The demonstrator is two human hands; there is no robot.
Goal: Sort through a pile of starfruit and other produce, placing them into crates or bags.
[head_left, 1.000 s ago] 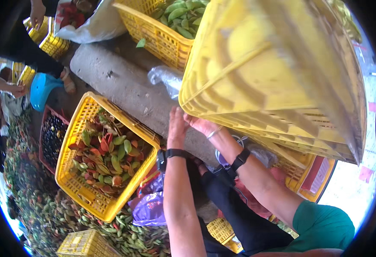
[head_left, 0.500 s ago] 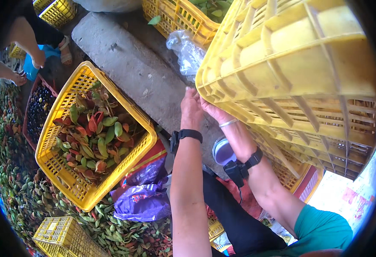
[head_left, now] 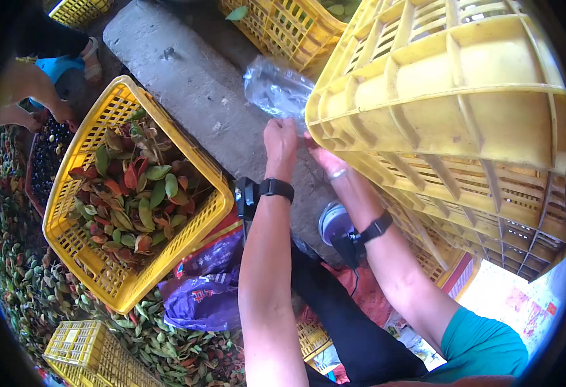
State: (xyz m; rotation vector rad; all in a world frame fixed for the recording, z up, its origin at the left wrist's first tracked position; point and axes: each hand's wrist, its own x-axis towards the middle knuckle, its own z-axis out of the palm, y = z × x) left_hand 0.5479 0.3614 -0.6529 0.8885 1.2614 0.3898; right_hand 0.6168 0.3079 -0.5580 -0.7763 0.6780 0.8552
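Note:
My left hand [head_left: 280,145] is closed, with its fingers pinched at the lower edge of a clear plastic bag [head_left: 271,87]. The bag looks crumpled and stretches out beyond the fingertips over a grey concrete slab. Close by on the right is my right hand [head_left: 325,157], its fingers mostly hidden at the corner of a large yellow plastic crate [head_left: 412,122]. Whether those fingers hold the bag or touch the crate I cannot tell. Beneath my right wrist stands a small pale cup-like container [head_left: 336,222].
A yellow crate [head_left: 118,297] of green and red pods or husks stands at left, over a heap of similar pods [head_left: 193,358]. Purple plastic packaging [head_left: 202,303] lies beside it. Another person's hands [head_left: 48,106] reach over a tub of dark seeds [head_left: 46,155]. Another yellow crate [head_left: 283,32] stands ahead.
The clear bag now spreads wider above my left hand. My hands have drawn slightly apart, the left moving a little left. The other person's hands have moved right, over the dark seeds.

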